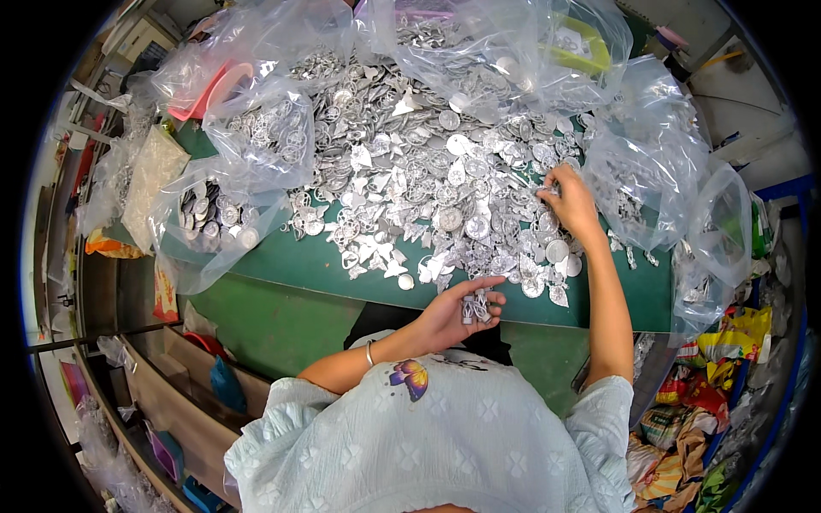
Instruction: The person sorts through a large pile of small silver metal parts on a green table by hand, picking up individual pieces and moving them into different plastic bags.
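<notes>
A wide heap of silver-coloured metal charms (449, 195), flat discs, rings, leaf and other shapes, covers the middle of the green table (291, 267). My left hand (453, 314) is cupped palm up at the table's front edge, its fingers curled around several small metal charms (477, 306). At the right side of the heap, my right hand (568, 198) reaches down with thumb and fingers pinched together. Whatever lies between those fingertips is too small to make out.
Clear plastic bags of metal pieces (224, 214) stand at the left, with more bags (641, 179) at the right and back. A pink tray (209, 90) and a yellow-green tray (586, 50) sit behind. Drawers (184, 376) are low left; colourful packets (684, 402) fill a rack at right.
</notes>
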The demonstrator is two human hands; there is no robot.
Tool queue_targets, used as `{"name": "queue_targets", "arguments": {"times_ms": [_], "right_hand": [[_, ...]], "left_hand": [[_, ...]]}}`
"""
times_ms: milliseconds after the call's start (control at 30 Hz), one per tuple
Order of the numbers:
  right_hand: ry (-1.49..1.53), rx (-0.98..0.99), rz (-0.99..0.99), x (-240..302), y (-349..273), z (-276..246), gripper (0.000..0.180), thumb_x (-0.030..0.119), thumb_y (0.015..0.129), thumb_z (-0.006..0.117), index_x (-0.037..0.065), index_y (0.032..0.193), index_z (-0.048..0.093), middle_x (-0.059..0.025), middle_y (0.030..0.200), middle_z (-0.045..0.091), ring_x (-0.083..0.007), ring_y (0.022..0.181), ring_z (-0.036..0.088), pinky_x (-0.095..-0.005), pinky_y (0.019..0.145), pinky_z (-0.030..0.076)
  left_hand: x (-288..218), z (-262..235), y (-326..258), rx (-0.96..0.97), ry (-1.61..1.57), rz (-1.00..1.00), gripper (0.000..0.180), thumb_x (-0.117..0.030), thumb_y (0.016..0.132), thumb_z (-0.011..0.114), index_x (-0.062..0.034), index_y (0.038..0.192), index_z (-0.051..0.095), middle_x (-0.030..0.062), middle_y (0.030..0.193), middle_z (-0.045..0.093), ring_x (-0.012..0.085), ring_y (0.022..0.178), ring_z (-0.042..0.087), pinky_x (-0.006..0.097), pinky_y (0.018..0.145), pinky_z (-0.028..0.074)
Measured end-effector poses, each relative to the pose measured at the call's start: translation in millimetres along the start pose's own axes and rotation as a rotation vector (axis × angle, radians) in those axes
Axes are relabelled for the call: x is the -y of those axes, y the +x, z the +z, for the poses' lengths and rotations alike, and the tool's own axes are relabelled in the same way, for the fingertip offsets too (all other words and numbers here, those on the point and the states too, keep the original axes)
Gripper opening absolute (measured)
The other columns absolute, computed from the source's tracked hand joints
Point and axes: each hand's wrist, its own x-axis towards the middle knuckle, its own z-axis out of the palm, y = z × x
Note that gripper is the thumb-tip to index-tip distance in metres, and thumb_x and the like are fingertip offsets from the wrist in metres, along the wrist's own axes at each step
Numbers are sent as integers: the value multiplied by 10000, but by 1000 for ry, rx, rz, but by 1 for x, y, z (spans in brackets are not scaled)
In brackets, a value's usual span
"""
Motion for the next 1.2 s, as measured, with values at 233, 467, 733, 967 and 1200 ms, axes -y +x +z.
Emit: {"name": "queue_targets", "arguments": {"times_ms": [233, 467, 733, 967, 1200], "right_hand": [[1695, 20, 260, -49, -20, -4, 212, 162, 842, 560, 18, 987, 506, -38, 853, 494, -126, 770, 479, -220, 572, 354], [1848, 78, 398, -43, -25, -5, 205, 160, 852, 556, 4, 977, 513, -113, 878, 561, -189, 758, 538, -230, 508, 444], [163, 157, -77, 20, -30, -21, 213, 68, 675, 687, 14, 866, 611, -73, 873, 559, -234, 768, 554, -335, 679, 423], [-121, 83, 7, -18, -43, -38, 76, 37, 707, 624, 13, 770, 588, -112, 821, 556, -303, 765, 551, -371, 663, 423], [-74, 7, -164, 13, -40, -18, 206, 79, 760, 592, 55, 965, 592, -80, 1001, 548, -331, 799, 573, -409, 671, 452]], "left_hand": [[2, -1, 2, 1, -3, -12, 343, -206, 901, 431, -31, 1194, 466, 55, 883, 569, 152, 793, 541, 297, 734, 471], [2, -1, 2, 0, -10, -13, 342, -206, 895, 445, -23, 1182, 469, 50, 882, 560, 152, 786, 531, 290, 722, 465], [4, -4, 1, -30, 15, 3, 334, -198, 891, 452, -26, 1176, 479, 38, 868, 555, 144, 782, 530, 288, 725, 463], [3, -6, -1, -74, 31, 13, 323, -190, 885, 461, -36, 1168, 493, 31, 863, 551, 143, 779, 529, 289, 743, 462], [6, -4, 1, -45, 15, -30, 318, -185, 882, 463, -39, 1163, 497, 30, 861, 550, 140, 765, 523, 286, 739, 457]]}}
